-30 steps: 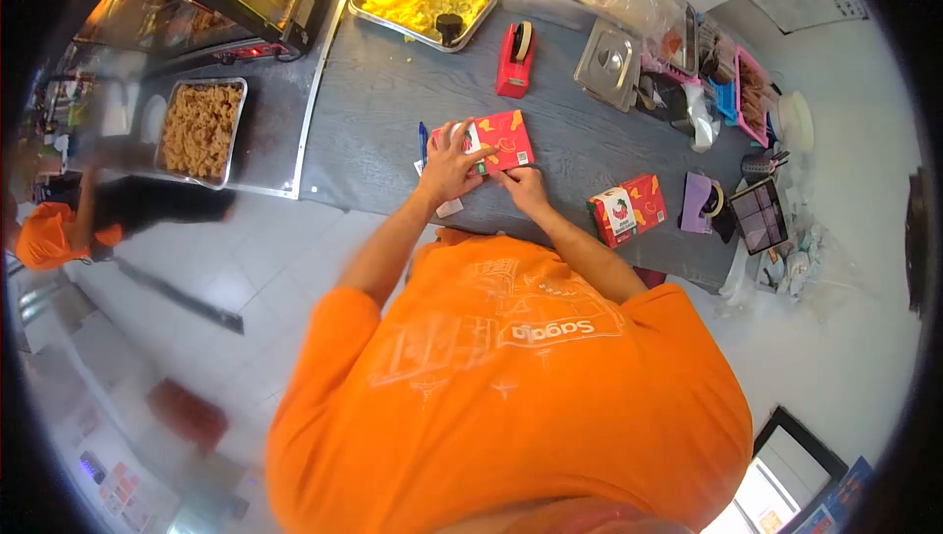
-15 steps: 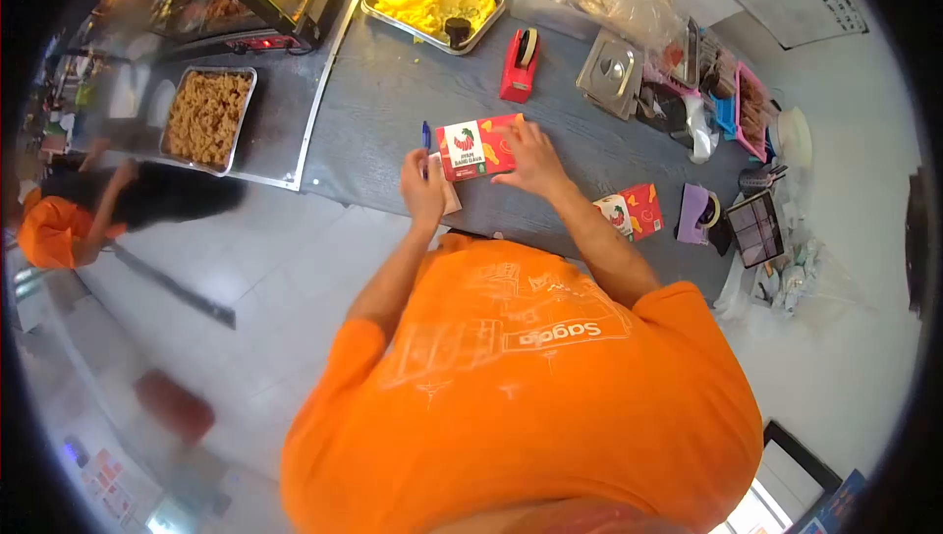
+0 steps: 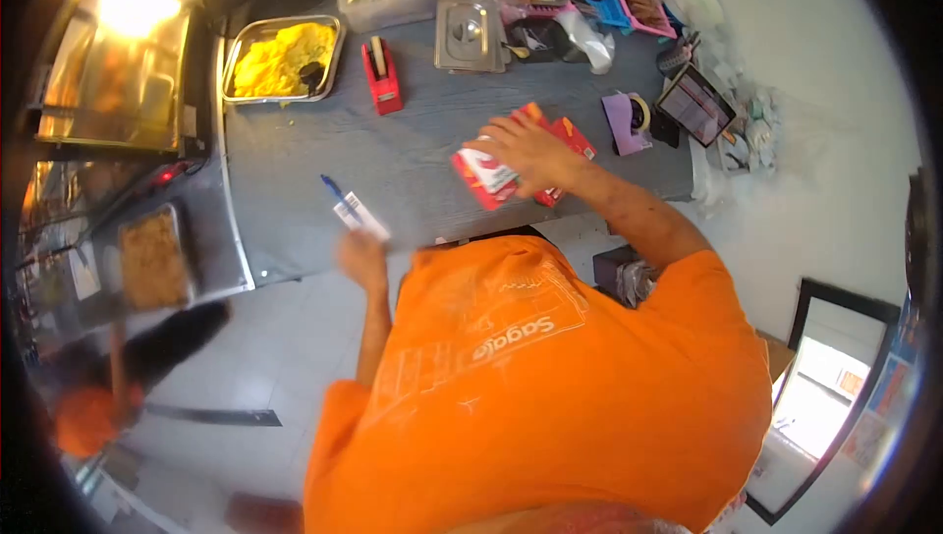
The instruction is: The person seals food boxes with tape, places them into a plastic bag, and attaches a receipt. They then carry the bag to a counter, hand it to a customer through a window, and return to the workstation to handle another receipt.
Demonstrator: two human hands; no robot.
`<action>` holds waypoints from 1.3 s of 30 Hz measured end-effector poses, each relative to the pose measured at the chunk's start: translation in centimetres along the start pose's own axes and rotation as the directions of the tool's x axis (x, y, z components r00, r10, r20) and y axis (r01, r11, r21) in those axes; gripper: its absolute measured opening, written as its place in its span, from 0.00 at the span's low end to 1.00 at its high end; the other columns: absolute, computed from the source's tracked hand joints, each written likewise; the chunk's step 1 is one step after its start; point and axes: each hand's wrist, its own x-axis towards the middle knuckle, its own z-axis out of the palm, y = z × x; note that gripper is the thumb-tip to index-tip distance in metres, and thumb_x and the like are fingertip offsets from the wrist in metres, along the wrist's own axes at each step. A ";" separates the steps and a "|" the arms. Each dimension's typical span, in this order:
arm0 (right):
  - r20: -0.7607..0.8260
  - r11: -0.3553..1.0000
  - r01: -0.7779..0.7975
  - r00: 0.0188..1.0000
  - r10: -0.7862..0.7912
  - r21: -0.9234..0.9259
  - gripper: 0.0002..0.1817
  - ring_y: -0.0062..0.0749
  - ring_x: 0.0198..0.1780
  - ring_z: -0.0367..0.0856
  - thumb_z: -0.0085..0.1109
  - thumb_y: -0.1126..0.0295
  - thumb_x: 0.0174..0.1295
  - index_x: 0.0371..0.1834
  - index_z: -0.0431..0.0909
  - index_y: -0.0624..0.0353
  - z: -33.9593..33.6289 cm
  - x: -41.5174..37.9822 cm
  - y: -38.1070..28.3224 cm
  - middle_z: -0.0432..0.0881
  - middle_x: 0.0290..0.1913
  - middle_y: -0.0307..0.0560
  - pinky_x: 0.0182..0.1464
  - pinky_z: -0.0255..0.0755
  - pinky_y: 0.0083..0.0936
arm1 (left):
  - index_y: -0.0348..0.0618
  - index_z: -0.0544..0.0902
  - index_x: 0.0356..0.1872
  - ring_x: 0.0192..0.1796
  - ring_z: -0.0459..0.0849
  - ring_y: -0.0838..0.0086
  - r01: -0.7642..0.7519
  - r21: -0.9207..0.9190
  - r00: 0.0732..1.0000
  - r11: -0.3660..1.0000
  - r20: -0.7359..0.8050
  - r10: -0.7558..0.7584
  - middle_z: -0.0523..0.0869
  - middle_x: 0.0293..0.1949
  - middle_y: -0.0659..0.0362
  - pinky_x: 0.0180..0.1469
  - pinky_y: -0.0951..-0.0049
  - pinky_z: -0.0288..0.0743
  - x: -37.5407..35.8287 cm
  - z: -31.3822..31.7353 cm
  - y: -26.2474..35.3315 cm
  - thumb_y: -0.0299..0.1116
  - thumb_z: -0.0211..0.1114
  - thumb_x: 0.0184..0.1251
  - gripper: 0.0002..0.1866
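Our right hand (image 3: 526,154), fingers spread, holds red-and-white carton (image 3: 488,178) right of tape dispenser (image 3: 382,82). Left hand (image 3: 361,257) blurred, nearer us than dispenser; fingers we cannot tell. Second carton (image 3: 574,136), farther right of dispenser: careless push may make cartons collide.

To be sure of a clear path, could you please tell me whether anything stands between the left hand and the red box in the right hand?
Nothing visible stands between the left hand and the red box; the grey counter shows there. A white slip lies flat right by the left hand.
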 end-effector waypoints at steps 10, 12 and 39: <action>-0.032 0.984 -0.083 0.996 0.079 -0.157 0.57 0.45 0.74 0.50 0.79 0.60 0.31 0.71 0.56 0.42 4.6 -11.4 8.4 0.62 0.69 0.43 0.73 0.48 0.44 | 0.38 0.67 0.57 0.53 0.74 0.58 0.173 -0.940 0.781 0.293 -0.050 -0.622 0.75 0.50 0.48 0.62 0.59 0.65 -2.9 3.6 -1.9 0.38 0.70 0.58 0.29; -0.378 0.971 -0.239 0.896 0.232 0.029 0.52 0.46 0.73 0.54 0.77 0.58 0.35 0.70 0.60 0.45 4.7 -14.2 9.8 0.63 0.67 0.44 0.71 0.52 0.42 | 0.39 0.66 0.58 0.53 0.75 0.61 0.320 -0.937 0.769 0.141 0.170 -0.616 0.76 0.49 0.50 0.59 0.64 0.69 -3.9 3.1 -5.2 0.34 0.67 0.61 0.27; -0.432 0.634 -0.485 0.469 0.770 0.603 0.09 0.50 0.42 0.75 0.56 0.66 0.59 0.38 0.79 0.58 15.1 -22.5 18.2 0.77 0.35 0.54 0.47 0.69 0.41 | 0.48 0.79 0.55 0.55 0.79 0.56 -0.829 -0.251 0.306 0.499 0.544 0.781 0.72 0.64 0.57 0.54 0.61 0.77 -7.9 9.4 32.6 0.23 0.59 0.59 0.21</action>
